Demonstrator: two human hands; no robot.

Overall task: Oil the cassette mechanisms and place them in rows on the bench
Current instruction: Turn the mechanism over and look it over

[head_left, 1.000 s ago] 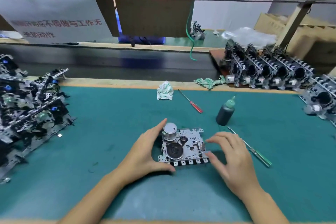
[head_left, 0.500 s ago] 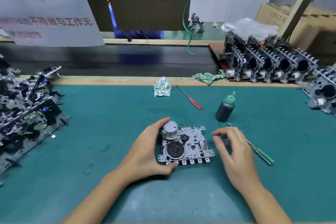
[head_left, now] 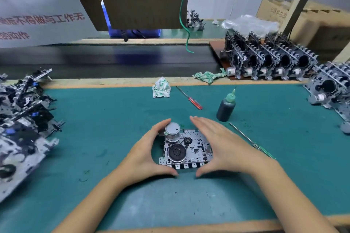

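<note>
Upright, dark oil bottle on mat

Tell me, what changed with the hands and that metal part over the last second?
The right hand moved in from beside the cassette mechanism and now cups its right edge. The left hand stayed on its left side, and the mechanism stayed flat on the mat. The oil bottle stood untouched.

Teal bench mat, black conveyor belt

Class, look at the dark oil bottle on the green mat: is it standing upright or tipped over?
Upright. The oil bottle stands on its base on the mat, green nozzle pointing up, untouched by either hand.
</note>
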